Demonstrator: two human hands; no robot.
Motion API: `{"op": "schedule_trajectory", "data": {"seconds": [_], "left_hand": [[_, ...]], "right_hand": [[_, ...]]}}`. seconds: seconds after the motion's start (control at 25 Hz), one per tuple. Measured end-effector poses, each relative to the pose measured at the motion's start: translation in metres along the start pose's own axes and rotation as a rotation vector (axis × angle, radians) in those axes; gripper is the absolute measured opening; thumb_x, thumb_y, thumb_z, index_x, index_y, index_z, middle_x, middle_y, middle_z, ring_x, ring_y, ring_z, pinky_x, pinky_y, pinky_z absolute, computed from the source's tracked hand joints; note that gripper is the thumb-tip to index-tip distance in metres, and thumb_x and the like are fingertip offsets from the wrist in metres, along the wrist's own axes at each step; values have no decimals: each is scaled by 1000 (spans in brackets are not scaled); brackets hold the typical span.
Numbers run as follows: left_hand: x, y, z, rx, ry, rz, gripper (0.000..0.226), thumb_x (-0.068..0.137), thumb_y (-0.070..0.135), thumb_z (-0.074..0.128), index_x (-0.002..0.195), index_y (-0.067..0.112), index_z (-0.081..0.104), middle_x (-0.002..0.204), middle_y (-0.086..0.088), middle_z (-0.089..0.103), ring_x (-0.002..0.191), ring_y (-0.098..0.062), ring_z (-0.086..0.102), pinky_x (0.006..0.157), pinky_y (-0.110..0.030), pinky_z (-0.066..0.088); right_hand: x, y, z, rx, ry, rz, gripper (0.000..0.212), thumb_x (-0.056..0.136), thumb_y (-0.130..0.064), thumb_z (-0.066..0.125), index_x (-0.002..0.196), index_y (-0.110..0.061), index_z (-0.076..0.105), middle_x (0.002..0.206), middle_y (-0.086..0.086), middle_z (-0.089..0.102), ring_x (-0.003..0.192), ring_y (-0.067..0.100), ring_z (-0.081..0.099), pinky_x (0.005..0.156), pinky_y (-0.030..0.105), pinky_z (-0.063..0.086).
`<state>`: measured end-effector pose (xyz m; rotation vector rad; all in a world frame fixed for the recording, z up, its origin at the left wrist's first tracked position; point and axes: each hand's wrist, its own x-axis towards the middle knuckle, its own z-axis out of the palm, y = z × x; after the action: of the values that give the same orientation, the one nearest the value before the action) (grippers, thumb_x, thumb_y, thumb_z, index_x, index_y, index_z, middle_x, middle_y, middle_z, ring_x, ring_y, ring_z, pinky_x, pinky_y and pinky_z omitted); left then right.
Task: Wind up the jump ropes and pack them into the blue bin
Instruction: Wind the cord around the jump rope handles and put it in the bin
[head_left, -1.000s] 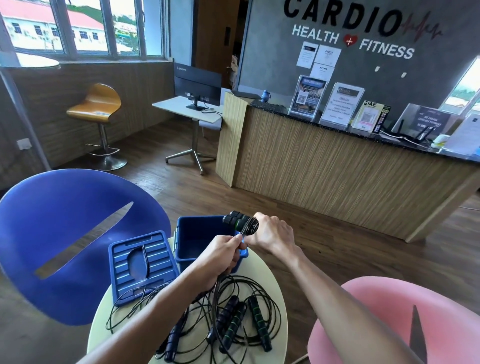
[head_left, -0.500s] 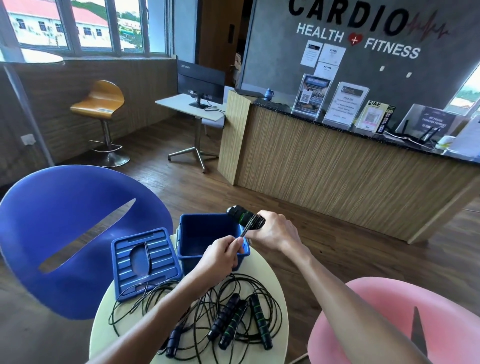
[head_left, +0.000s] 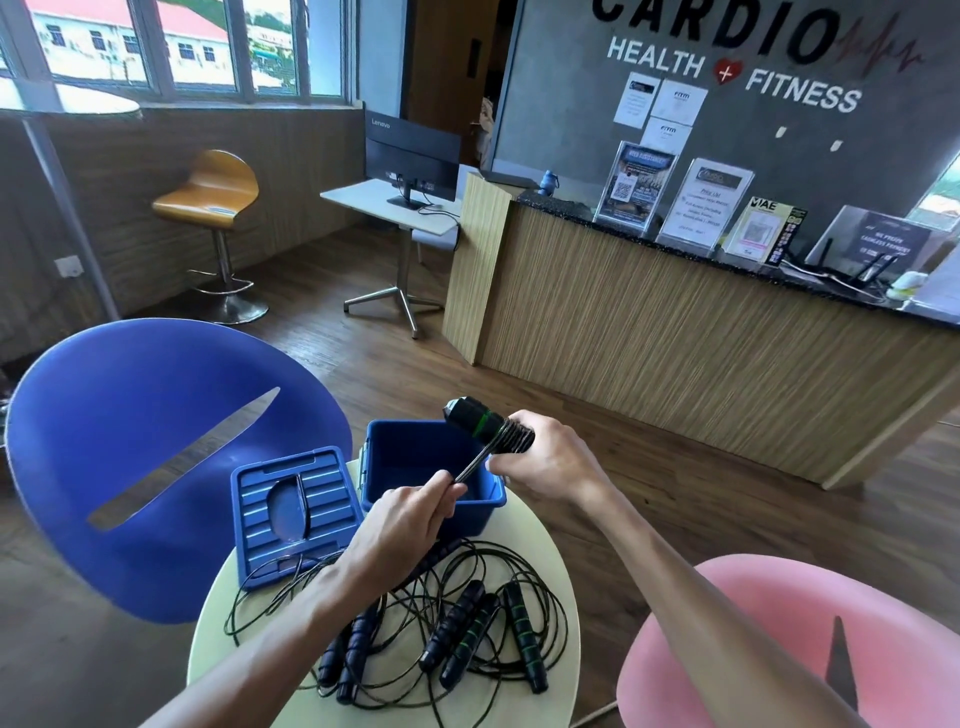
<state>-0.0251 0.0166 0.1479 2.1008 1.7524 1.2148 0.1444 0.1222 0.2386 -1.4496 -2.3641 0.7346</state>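
Note:
My right hand (head_left: 545, 457) grips a pair of black jump-rope handles (head_left: 475, 420) with green rings, held level above the open blue bin (head_left: 488, 503). Rope is coiled tightly round the handles near my fingers. My left hand (head_left: 410, 512) pinches the taut black rope (head_left: 474, 467) just below the coil, over the bin. Loose black ropes (head_left: 457, 566) lie tangled on the round cream table (head_left: 540, 540), with several more black handles (head_left: 470, 631) among them.
The bin's blue lid (head_left: 291, 514) lies flat on the table's left side, partly over the edge. A blue chair (head_left: 130, 457) stands to the left and a pink chair (head_left: 769, 649) to the right. A wooden reception counter (head_left: 701, 353) runs behind.
My left hand has slid the rope down and forward while winding; another turn sits on the handles. The handles dipped slightly towards the bin. The view shifted a little.

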Motion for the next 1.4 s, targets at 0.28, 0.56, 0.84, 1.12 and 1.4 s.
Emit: {"op": "schedule_trajectory", "data": {"seconds": [0.28, 0.56, 0.84, 1.12, 1.4], "left_hand": [[18, -16, 1, 32, -177, 71, 17, 97, 29, 36, 98, 18, 48, 78, -5, 67, 59, -21, 59, 53, -31, 42], [79, -52, -30, 459, -406, 452, 27, 95, 27, 42, 111, 11, 57, 118, -5, 66, 124, -16, 55, 106, -22, 35], [96, 50, -66, 936, -671, 485, 20, 99, 18, 42, 102, 15, 61, 105, 0, 63, 105, -20, 57, 83, -31, 46], [80, 72, -56, 740, -432, 32, 13, 94, 25, 53, 99, 14, 57, 95, -6, 65, 90, -29, 66, 65, -34, 41], [56, 47, -27, -735, -424, -580, 21, 103, 20, 40, 92, 6, 51, 60, -5, 49, 41, -12, 45, 40, -22, 38]], "right_hand": [[-12, -9, -5, 156, -277, -147, 48, 62, -61, 85, 100, -38, 67, 94, -11, 71, 90, 6, 67, 86, 36, 55], [-29, -18, -6, 59, -537, -250, 21, 79, -33, 81, 92, -29, 65, 90, -4, 66, 79, 11, 62, 69, 26, 46], [-32, -15, 5, -491, -385, -166, 68, 79, -60, 67, 140, -41, 46, 97, -2, 62, 95, 24, 61, 76, 34, 43], [-8, -9, 4, -585, 113, -168, 60, 85, -50, 61, 141, -48, 41, 99, 7, 70, 94, 33, 69, 73, 37, 49], [6, 2, 6, -491, 277, -107, 71, 85, -61, 60, 150, -49, 33, 106, 10, 69, 94, 33, 70, 76, 38, 52]]}}
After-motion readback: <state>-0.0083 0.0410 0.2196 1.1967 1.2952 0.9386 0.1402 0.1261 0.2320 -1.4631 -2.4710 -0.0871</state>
